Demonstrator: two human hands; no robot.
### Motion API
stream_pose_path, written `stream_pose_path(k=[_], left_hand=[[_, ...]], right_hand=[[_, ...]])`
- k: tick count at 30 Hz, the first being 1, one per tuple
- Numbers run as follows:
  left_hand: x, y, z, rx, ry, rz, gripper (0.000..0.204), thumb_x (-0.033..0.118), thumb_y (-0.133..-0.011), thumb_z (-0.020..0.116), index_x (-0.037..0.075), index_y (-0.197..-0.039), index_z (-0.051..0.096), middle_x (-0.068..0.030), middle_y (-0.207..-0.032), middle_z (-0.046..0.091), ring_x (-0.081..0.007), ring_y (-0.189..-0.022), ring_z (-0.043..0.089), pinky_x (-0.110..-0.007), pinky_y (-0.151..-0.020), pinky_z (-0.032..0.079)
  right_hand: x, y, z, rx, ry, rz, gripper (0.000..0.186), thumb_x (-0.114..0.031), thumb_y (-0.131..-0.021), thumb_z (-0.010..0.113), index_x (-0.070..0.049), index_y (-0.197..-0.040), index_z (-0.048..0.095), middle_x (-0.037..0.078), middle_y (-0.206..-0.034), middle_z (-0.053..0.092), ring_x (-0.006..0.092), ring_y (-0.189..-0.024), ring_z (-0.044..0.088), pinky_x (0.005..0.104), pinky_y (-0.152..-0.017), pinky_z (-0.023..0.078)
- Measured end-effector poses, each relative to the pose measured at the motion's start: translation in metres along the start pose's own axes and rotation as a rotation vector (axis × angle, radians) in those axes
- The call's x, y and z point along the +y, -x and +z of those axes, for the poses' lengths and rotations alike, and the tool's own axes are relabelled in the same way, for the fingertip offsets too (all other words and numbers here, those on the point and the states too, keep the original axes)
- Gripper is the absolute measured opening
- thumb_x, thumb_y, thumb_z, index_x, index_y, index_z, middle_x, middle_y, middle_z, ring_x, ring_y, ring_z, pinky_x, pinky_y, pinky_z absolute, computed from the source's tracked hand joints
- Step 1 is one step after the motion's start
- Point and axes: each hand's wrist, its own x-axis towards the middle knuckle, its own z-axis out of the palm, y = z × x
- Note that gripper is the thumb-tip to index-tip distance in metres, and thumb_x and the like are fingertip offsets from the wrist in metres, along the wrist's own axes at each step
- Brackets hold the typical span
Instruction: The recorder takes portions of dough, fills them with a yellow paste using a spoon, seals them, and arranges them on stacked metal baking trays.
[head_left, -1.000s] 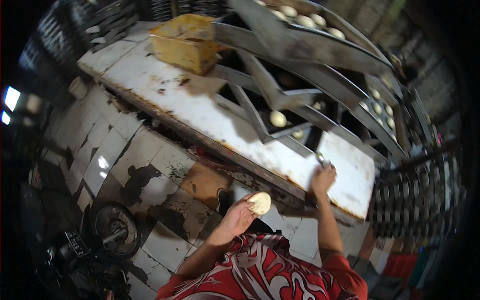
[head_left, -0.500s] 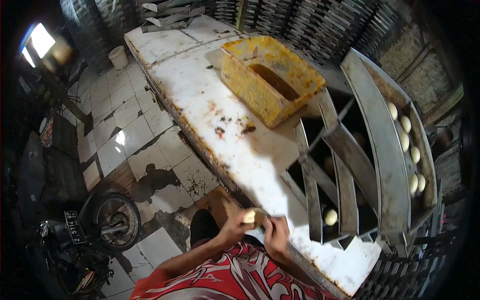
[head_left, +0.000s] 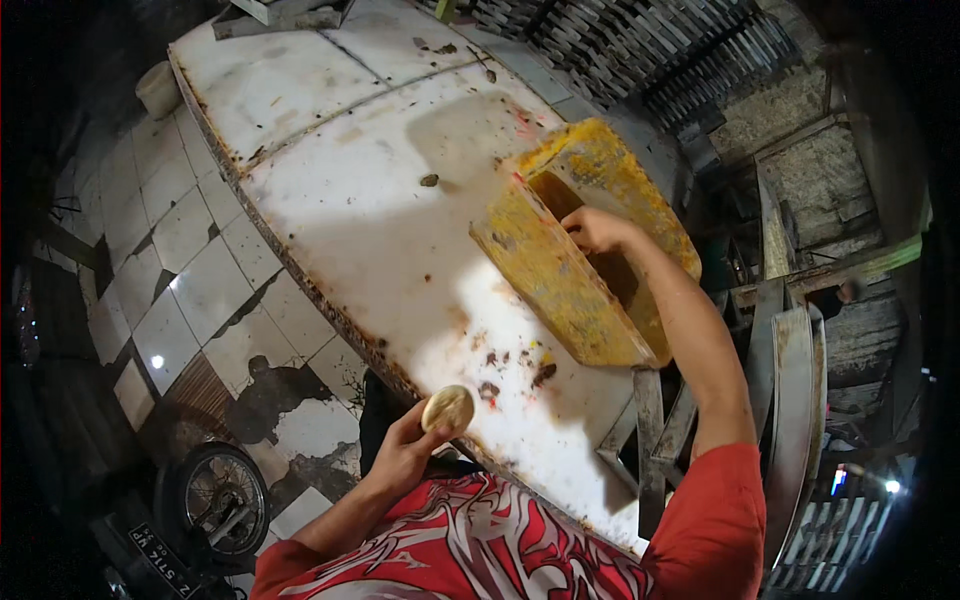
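My left hand [head_left: 405, 455] holds a small round pale dough disc [head_left: 447, 408] at the near edge of a stained white table [head_left: 380, 200]. My right hand [head_left: 592, 230] reaches out over the table and grips the near rim of a worn yellow crate [head_left: 560, 280], fingers curled over its edge. The crate stands on the table's right part, tilted, with its dark inside showing.
Dark crumbs [head_left: 515, 365] lie on the table between my hands. A grey metal rack [head_left: 790, 400] stands to the right of the crate. Stacked trays [head_left: 640, 50] fill the back. A tiled floor [head_left: 200, 260] and a motorbike wheel [head_left: 215, 500] are to the left.
My right hand left the dough near my body and stretched out to the yellow crate's rim. The view swung left; the rack with dough pieces has gone to the right edge.
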Motion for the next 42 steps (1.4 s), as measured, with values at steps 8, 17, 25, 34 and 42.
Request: stream_pose_path(k=[8,17,25,34,42], left_hand=[[0.060,-0.036,-0.048,0.080,-0.118,-0.120,0.046,0.020,-0.091,0.056,0.001,-0.131,0.042,-0.0023,-0.113,0.055,-0.0090,-0.099,0.049,-0.022,-0.081,0.039],[0.087,-0.081,0.004,-0.083,0.019,-0.052,0.046,0.011,-0.092,0.049,-0.002,-0.134,0.036,-0.0109,-0.126,0.050,-0.0187,-0.117,0.046,-0.029,-0.098,0.036],[0.084,-0.087,0.071,-0.155,0.441,-0.177,0.040,0.019,-0.092,0.046,-0.003,-0.125,0.041,-0.0136,-0.121,0.052,-0.0241,-0.111,0.052,-0.034,-0.099,0.039],[0.028,-0.037,0.086,-0.011,0.484,-0.123,0.044,0.018,-0.082,0.046,-0.008,-0.118,0.048,-0.0209,-0.112,0.058,-0.0320,-0.105,0.055,-0.040,-0.097,0.043],[-0.056,0.041,0.097,-0.053,0.254,0.178,0.054,0.005,-0.084,0.048,0.006,-0.135,0.031,-0.0123,-0.123,0.050,-0.0269,-0.110,0.053,-0.043,-0.091,0.044]], right_hand=[[0.012,-0.002,0.041,-0.166,-0.312,-0.263,0.023,-0.017,-0.079,0.058,-0.002,-0.096,0.061,0.013,-0.077,0.063,0.0165,-0.071,0.057,0.0343,-0.062,0.046],[0.001,0.089,-0.037,-0.219,-0.672,0.135,0.015,-0.015,-0.086,0.055,-0.003,-0.087,0.062,0.000,-0.068,0.056,0.0072,-0.058,0.047,0.0232,-0.051,0.038],[-0.097,0.205,0.073,0.778,-0.950,-0.057,0.007,-0.009,-0.084,0.061,-0.002,-0.085,0.062,0.004,-0.081,0.063,0.0116,-0.076,0.057,0.0247,-0.069,0.046],[-0.065,0.190,0.272,1.078,-0.900,-0.163,0.012,0.007,-0.081,0.058,0.002,-0.091,0.057,0.012,-0.084,0.055,0.0219,-0.072,0.054,0.0298,-0.064,0.044],[-0.035,0.241,0.349,1.201,-0.249,0.007,0.019,0.001,-0.082,0.058,-0.002,-0.100,0.060,0.013,-0.095,0.057,0.0303,-0.086,0.054,0.0383,-0.077,0.044]])
